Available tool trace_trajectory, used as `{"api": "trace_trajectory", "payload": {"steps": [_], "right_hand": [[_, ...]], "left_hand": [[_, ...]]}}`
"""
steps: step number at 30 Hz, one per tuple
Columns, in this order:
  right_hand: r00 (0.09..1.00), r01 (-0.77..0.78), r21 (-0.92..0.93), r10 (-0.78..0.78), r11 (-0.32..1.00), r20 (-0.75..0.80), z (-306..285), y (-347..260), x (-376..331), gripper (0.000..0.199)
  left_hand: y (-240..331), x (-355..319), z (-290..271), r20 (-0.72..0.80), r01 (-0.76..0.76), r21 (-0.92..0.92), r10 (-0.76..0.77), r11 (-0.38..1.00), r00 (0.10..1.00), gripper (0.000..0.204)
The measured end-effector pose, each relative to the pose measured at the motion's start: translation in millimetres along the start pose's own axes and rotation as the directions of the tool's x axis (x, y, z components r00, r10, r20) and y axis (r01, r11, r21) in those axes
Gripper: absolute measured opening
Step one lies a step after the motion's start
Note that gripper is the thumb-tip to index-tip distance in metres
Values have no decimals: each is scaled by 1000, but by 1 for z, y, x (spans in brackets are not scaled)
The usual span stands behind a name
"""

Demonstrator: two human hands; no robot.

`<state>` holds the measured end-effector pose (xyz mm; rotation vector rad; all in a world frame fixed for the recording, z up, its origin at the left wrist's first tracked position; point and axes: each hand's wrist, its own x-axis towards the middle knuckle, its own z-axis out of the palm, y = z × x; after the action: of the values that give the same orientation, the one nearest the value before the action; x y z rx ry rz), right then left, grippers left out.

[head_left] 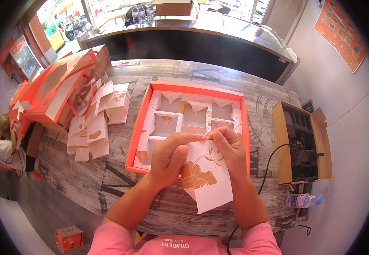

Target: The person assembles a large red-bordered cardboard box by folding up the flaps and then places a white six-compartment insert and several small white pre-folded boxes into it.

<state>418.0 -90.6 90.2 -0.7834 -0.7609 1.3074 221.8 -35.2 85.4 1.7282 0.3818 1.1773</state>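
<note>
Both my left hand (170, 154) and right hand (231, 148) pinch shut on one white folded carton (207, 178); orange divided tray (138, 127) behind, loose cartons (93, 136) toward desk's left edge, water bottle (303, 200) at right corner.

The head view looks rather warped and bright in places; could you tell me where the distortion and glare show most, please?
In the head view, fisheye bending curves the table edge and counter toward a black rim; daylight washes out the windows at the top. The left hand, right hand and white box they hold look sharp and evenly lit.
</note>
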Motion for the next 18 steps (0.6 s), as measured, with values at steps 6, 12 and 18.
{"api": "trace_trajectory", "payload": {"steps": [6, 12, 18], "right_hand": [[985, -146, 85, 153, 986, -77, -6, 3, 8, 19], [968, -249, 71, 250, 966, -10, -7, 1, 9, 36], [961, 276, -320, -261, 907, 89, -6, 24, 10, 42]], "left_hand": [[15, 21, -18, 174, -255, 201, 221, 946, 960, 72], [10, 22, -29, 246, -273, 389, 186, 880, 951, 82], [-9, 12, -27, -166, 162, -90, -175, 983, 970, 64]]}}
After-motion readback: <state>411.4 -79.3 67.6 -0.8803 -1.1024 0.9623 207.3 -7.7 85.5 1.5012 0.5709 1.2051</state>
